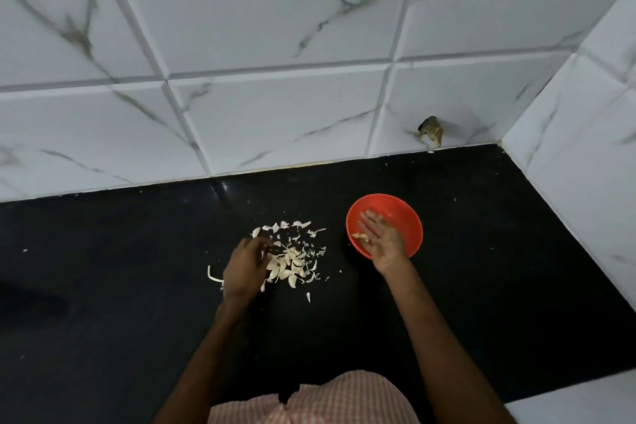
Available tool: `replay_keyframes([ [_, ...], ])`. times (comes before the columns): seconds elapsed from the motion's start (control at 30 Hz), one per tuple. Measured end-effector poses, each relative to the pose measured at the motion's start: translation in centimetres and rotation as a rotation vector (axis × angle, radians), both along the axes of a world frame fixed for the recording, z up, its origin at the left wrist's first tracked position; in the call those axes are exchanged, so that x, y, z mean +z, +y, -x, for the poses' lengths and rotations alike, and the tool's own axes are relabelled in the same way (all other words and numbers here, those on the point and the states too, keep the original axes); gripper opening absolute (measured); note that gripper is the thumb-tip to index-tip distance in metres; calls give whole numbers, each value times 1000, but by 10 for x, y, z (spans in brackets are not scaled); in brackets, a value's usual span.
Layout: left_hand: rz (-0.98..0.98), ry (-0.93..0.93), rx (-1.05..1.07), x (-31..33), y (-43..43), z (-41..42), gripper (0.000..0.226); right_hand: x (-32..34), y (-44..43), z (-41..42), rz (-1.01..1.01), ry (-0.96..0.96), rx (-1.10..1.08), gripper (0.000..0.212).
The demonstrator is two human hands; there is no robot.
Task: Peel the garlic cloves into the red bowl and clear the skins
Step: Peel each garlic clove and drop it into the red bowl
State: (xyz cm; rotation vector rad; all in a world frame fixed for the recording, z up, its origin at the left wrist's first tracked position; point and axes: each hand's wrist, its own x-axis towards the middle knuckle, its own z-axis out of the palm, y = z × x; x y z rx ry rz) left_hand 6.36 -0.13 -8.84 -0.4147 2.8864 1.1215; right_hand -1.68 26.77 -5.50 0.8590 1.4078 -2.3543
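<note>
- Checked shirt (320,399) fills the bottom edge of the head view; both forearms reach out from it over the dark surface (481,251).
- Left hand (244,268) lies on the near side of the cloves (289,265), fingers curled down into the heap; I cannot tell whether its grip holds one.
- Skins (292,227) lie mixed through and beyond that heap, so a careless sweep could carry cloves off with them.
- Right hand (383,241) hangs over the bowl (406,217), grip wide, fingers spread, pale bits (359,236) beside them.
- A skin stuck to that hand may drop in with the garlic; the wrist, low at the near rim, could tip the bowl.
- Stray skin (308,297) lies apart from the heap, easily missed.
</note>
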Motion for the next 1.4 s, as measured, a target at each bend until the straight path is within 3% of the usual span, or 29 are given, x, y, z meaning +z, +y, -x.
replay_keyframes([
  [0.1, 90, -161, -95, -11, -6, -11, 50, 1, -5, 2, -132, 20, 60, 22],
  [0.17, 97, -229, -126, -18, -4, -14, 56, 2, -16, -3, -394, 139, 75, 20],
  [0.23, 73, -212, -108, -23, -1, -17, 48, 3, -32, -15, -635, 386, 165, 21],
  [0.3, 48, -165, -79, -26, 1, -18, 37, -4, -54, -31, -759, 548, 393, 21],
  [0.4, -23, -132, -30, -27, 1, -20, 30, -27, -86, -50, -904, 593, 710, 22],
  [0.53, -239, -80, 44, -25, -2, -20, 4, -44, -104, -59, -981, 628, 823, 29],
  [0.7, -408, -34, 72, -20, 1, -17, 19, -43, -114, -61, -898, 648, 875, 23],
  [0.9, -682, 12, 19, -13, 11, -13, 13, -39, -115, -60, -753, 488, 647, 9],
  [1.1, -949, -108, 51, -11, 14, -14, 21, -29, -113, -55, -650, 446, 593, 11],
  [1.4, -867, 5, 123, -5, 20, -5, 23, -20, -117, -52, -345, 260, 580, 8],
])
